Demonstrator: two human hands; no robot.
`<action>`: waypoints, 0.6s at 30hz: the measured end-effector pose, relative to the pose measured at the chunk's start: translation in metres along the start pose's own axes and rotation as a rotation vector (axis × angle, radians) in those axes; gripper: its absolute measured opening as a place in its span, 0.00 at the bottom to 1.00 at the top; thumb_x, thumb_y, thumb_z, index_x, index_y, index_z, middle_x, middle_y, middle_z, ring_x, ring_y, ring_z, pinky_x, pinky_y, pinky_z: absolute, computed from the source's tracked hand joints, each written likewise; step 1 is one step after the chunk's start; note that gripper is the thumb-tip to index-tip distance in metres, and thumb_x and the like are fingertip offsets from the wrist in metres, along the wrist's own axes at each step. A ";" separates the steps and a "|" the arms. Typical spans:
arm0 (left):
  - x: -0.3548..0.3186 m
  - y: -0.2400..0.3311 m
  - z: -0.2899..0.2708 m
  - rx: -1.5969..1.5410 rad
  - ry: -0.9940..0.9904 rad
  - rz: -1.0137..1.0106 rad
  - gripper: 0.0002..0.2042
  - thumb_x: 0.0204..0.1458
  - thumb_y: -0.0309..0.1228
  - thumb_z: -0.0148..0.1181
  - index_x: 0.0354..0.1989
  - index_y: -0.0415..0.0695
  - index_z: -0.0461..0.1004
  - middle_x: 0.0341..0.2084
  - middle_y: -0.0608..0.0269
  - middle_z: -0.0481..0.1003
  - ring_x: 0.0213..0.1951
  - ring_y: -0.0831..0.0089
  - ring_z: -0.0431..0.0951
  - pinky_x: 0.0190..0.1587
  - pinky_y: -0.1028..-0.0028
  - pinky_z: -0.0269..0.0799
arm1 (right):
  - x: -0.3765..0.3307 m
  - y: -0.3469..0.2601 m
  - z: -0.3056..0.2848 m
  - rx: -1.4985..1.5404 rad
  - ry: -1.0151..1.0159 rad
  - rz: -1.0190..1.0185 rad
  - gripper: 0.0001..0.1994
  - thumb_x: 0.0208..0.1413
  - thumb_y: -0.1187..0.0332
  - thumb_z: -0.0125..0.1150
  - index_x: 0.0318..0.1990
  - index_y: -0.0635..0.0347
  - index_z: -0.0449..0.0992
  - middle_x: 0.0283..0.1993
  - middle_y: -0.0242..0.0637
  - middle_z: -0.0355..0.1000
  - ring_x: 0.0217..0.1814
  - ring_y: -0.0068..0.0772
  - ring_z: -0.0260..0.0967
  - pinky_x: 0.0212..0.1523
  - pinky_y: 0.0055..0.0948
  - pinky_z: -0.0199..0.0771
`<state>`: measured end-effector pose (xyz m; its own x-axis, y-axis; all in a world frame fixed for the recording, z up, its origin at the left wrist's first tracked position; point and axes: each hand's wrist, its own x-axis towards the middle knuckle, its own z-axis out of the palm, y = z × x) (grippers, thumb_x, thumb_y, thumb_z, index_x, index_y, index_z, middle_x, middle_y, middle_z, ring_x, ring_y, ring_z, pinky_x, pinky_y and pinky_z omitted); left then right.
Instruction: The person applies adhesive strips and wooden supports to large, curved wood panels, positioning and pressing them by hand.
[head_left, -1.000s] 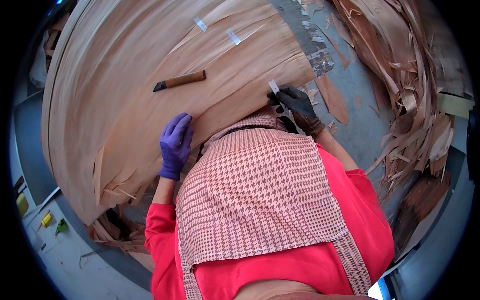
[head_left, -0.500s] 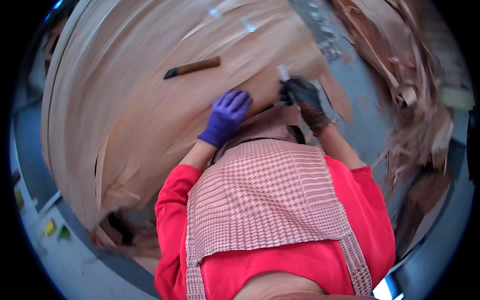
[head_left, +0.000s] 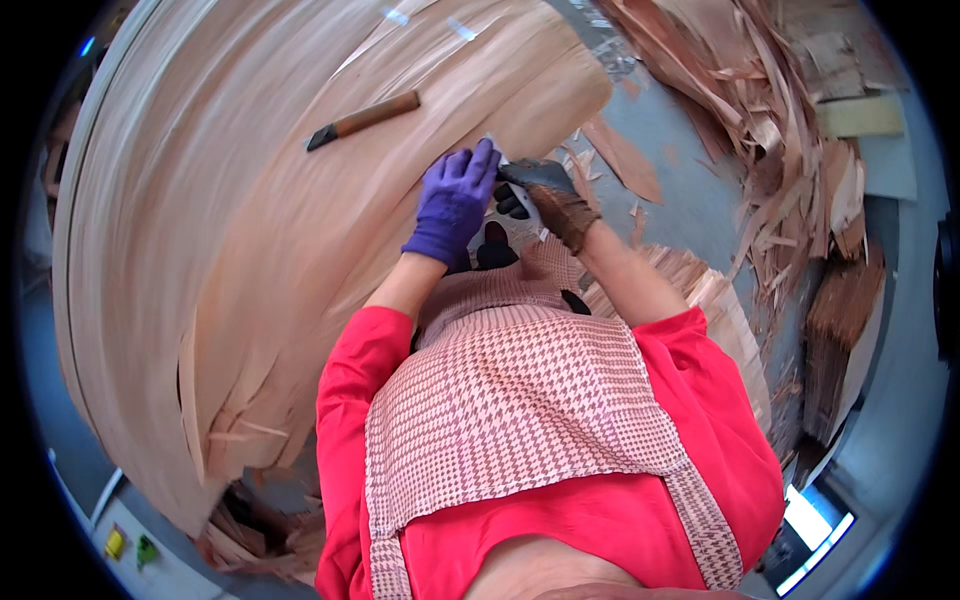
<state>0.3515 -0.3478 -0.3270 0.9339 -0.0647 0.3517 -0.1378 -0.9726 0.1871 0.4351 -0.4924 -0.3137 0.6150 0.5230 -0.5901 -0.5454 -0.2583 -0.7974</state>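
Observation:
A broad stack of thin wood veneer sheets fills the left and middle. My left hand, in a purple glove, lies on the stack's near edge with its fingers stretched out. Just right of it, my right hand, in a dark, brown-stained glove, is closed round a narrow whitish object whose kind I cannot make out. The two hands meet at the fingertips. Beyond my left hand, a tool with a brown wooden handle and a dark slanted end rests on the veneer.
Long torn veneer strips are heaped at the right. A loose veneer piece lies on the grey floor. More layered veneer is beside my right arm. Two small whitish patches show on the far part of the stack.
My right hand has moved left along the stack's edge, with the whitish object, up to my left hand. The left hand stays on the veneer. The view has shifted a little.

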 end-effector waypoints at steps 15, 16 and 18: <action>-0.012 -0.003 0.009 -0.039 0.139 -0.122 0.22 0.45 0.29 0.53 0.53 0.46 0.69 0.54 0.61 0.68 0.48 0.64 0.71 0.49 0.64 0.68 | -0.019 -0.023 -0.016 0.084 -0.073 0.134 0.12 0.57 0.64 0.56 0.41 0.65 0.73 0.25 0.35 0.73 0.20 0.24 0.71 0.19 0.18 0.68; -0.010 -0.002 0.008 -0.071 0.187 -0.132 0.23 0.45 0.29 0.54 0.54 0.47 0.69 0.54 0.62 0.68 0.48 0.64 0.71 0.49 0.64 0.68 | -0.011 -0.018 -0.015 0.127 -0.093 0.145 0.12 0.57 0.64 0.56 0.41 0.65 0.73 0.25 0.35 0.73 0.20 0.24 0.71 0.20 0.18 0.69; -0.001 0.003 -0.004 -0.001 0.077 -0.052 0.23 0.44 0.30 0.56 0.54 0.47 0.69 0.54 0.63 0.69 0.47 0.64 0.71 0.49 0.63 0.68 | -0.003 -0.012 -0.012 0.173 -0.129 0.150 0.11 0.58 0.66 0.55 0.41 0.65 0.74 0.24 0.35 0.73 0.18 0.23 0.70 0.20 0.19 0.70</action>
<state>0.3492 -0.3500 -0.3234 0.9117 0.0034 0.4108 -0.0899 -0.9741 0.2076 0.4466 -0.5003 -0.3036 0.4480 0.5914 -0.6705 -0.7215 -0.2038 -0.6618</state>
